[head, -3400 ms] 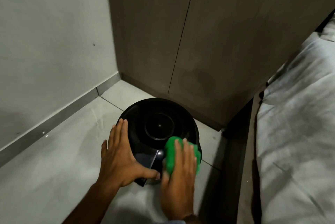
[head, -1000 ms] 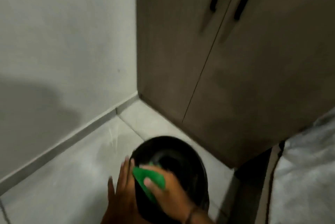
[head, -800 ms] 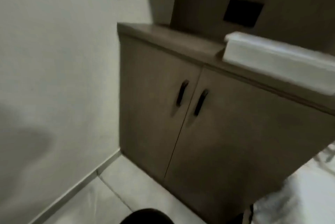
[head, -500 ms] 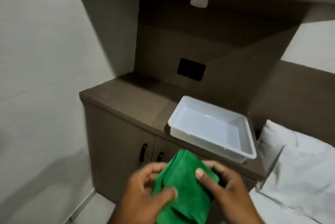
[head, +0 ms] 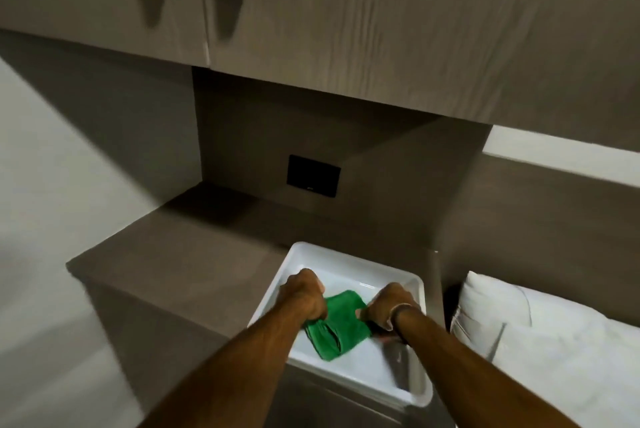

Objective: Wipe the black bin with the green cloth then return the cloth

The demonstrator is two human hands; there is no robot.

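The folded green cloth (head: 337,325) lies inside a white plastic tray (head: 412,389) on the brown cabinet top. My left hand (head: 304,294) grips the cloth's left edge, fingers curled. At the cloth's right edge my right hand (head: 389,306) holds on too, with a dark band on its wrist. Both hands are down inside the tray. The black bin is out of view.
The brown cabinet top (head: 180,261) stretches left of the tray. Overhead cabinets (head: 311,11) with black handles hang above. A black wall plate (head: 313,176) sits on the back panel. A white pillow and bed (head: 540,341) lie at the right, a pale wall at the left.
I rose from the bin on the floor and brought the green cloth up. Half a second ago both hands held it in front of the tray; now it is down inside the tray.
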